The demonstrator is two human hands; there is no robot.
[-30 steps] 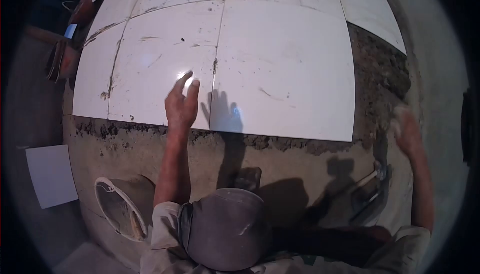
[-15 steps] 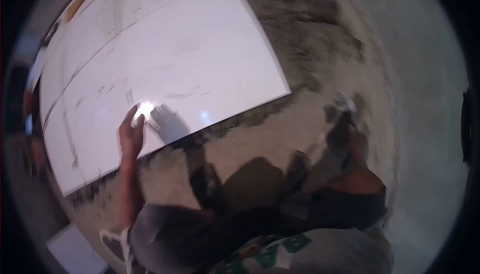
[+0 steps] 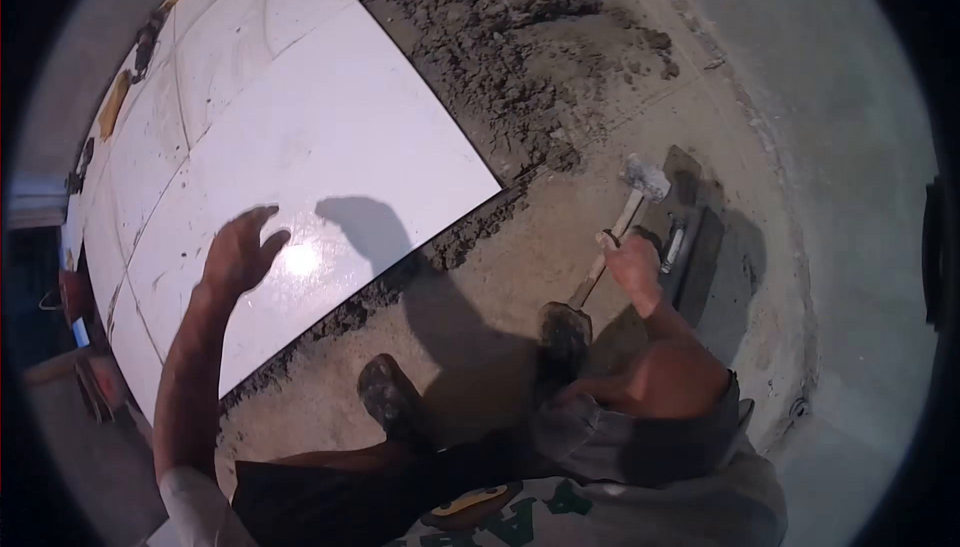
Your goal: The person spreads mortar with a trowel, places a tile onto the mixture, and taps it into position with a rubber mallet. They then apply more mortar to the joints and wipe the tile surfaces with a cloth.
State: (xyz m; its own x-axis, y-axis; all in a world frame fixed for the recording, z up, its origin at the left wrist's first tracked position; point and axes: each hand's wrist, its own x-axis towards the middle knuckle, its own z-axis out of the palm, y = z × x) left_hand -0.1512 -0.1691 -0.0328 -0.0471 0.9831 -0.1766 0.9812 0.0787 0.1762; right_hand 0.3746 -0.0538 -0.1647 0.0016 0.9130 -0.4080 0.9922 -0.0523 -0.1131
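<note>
My right hand (image 3: 634, 265) is closed around the wooden handle of a mallet (image 3: 648, 178) with a pale, dirty head. The mallet is over the bare floor, its head pointing away from me. Beside that hand is a long dark flat tool (image 3: 698, 265) with a pale grip. My left hand (image 3: 240, 250) hovers over a large white floor tile (image 3: 330, 137), thumb and fingers apart and nothing between them. Its shadow falls on the tile to the right, near a bright light reflection.
Crumbly grey mortar (image 3: 500, 57) covers the ground beyond the tile and shows along its near edge. More white tiles (image 3: 230, 7) adjoin it at the upper left. A grey wall (image 3: 860, 177) rises on the right. My boots (image 3: 390, 392) stand on the concrete floor (image 3: 490, 282).
My view has shifted, and the tile appears further left. My right hand, blurred before, now shows clearly on the mallet handle. The left hand stays over the tile with fingers apart.
</note>
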